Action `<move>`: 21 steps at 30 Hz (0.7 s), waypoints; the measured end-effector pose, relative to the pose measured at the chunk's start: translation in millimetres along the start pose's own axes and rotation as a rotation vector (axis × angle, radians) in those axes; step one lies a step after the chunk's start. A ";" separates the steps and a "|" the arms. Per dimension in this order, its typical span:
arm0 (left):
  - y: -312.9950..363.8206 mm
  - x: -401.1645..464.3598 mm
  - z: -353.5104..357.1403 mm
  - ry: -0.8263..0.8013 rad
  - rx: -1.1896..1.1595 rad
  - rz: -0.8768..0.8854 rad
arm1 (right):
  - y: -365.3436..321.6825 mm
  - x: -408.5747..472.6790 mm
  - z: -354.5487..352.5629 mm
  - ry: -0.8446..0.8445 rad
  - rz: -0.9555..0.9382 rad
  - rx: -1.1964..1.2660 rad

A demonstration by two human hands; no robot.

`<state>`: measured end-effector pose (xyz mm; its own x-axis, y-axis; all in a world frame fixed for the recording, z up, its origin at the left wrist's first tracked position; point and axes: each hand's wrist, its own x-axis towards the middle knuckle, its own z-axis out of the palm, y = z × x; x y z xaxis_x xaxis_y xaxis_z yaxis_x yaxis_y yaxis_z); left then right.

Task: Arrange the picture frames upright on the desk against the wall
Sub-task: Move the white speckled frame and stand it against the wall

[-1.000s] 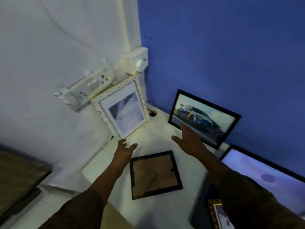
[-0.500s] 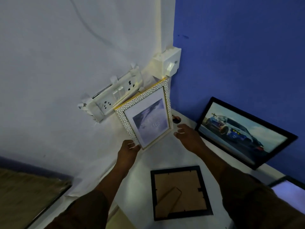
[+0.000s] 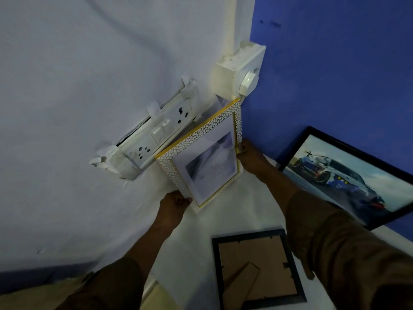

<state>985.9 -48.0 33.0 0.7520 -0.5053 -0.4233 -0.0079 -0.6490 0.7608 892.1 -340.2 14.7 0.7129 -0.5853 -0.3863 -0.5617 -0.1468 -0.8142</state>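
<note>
Hidden/cut off: back of the white-gold frame (image 3: 207, 157) is not seen, so contact w/ the white wall (image 3: 67, 86) behind cannot be told; the print inside is blurred, subject unreadable
Cut off: car picture frame (image 3: 348, 177) is clipped at the right edge; its lower left corner is covered by the right sleeve (image 3: 335, 249)
Flat frame: black frame (image 3: 257, 269) is laid face down on the desk (image 3: 196, 242), cardboard back and stand up; right side is partly hidden by the sleeve
Left hand (image 3: 175, 203): fingers are clamped on the white-gold frame's lower left corner
Right hand (image 3: 250, 156): fingers are closed on the frame's right edge, thumb on the front
Task frame: held tilted in the corner, bottom edge at or just above the desk (cannot be told which), top corner just under the switch box (image 3: 239, 72), upper left edge overlapping the socket strip (image 3: 156, 135)
Car frame: leant upright against the blue wall (image 3: 335, 63)
Vs 0.5 s ago: both hands are now gripped on the frame's sides, where they were only at its lower edge; frame is brought closer into the corner
</note>
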 end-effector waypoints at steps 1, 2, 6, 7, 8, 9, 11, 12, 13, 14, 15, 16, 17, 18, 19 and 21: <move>-1.3 -3.4 -0.2 0.006 -0.010 0.012 | -13.3 -15.3 -0.3 0.021 0.003 0.015; -4.0 -7.7 0.4 0.007 -0.033 0.022 | -27.5 -36.0 -2.9 0.039 0.014 0.020; -16.2 -30.8 -5.4 -0.058 -0.116 0.061 | -19.1 -79.4 -10.2 0.053 0.025 0.051; -18.8 -34.9 -6.5 -0.070 -0.146 0.067 | -14.0 -88.3 -10.5 0.055 0.010 0.097; -19.9 -41.0 -7.2 -0.080 -0.169 0.074 | -12.1 -103.2 -12.7 0.052 0.007 0.134; -16.0 -52.5 -5.7 -0.086 -0.199 0.090 | -6.7 -118.7 -16.8 0.057 -0.006 0.176; -7.7 -70.1 -5.1 -0.068 -0.265 0.116 | 2.8 -144.4 -21.7 0.062 -0.009 0.247; -3.8 -78.2 -5.0 -0.064 -0.303 0.143 | 7.3 -156.9 -24.5 0.075 -0.001 0.278; 1.4 -87.2 -4.1 -0.064 -0.345 0.174 | 12.0 -169.4 -28.6 0.095 0.011 0.328; 8.3 -97.2 -2.2 -0.067 -0.376 0.203 | 15.0 -182.8 -34.7 0.117 0.037 0.374; 15.6 -107.3 -0.1 -0.066 -0.401 0.216 | 17.0 -196.0 -41.2 0.132 0.051 0.434; 23.3 -116.6 3.0 -0.061 -0.415 0.227 | 17.8 -207.9 -48.4 0.145 0.045 0.485; 31.7 -126.4 5.9 -0.050 -0.441 0.236 | 18.6 -219.5 -56.1 0.165 0.020 0.541; 39.6 -136.3 8.7 -0.038 -0.465 0.244 | 17.2 -233.4 -64.9 0.192 -0.002 0.594; 47.1 -144.8 10.7 -0.024 -0.493 0.248 | 16.0 -243.9 -73.2 0.220 -0.018 0.662; 57.7 -159.8 15.0 0.007 -0.501 0.268 | 11.8 -268.7 -91.0 0.262 -0.037 0.746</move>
<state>855.4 -13.2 137.2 0.7713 -0.6101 -0.1814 0.1136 -0.1484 0.9824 655.7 -257.2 148.3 0.5515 -0.7728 -0.3140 -0.0436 0.3492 -0.9360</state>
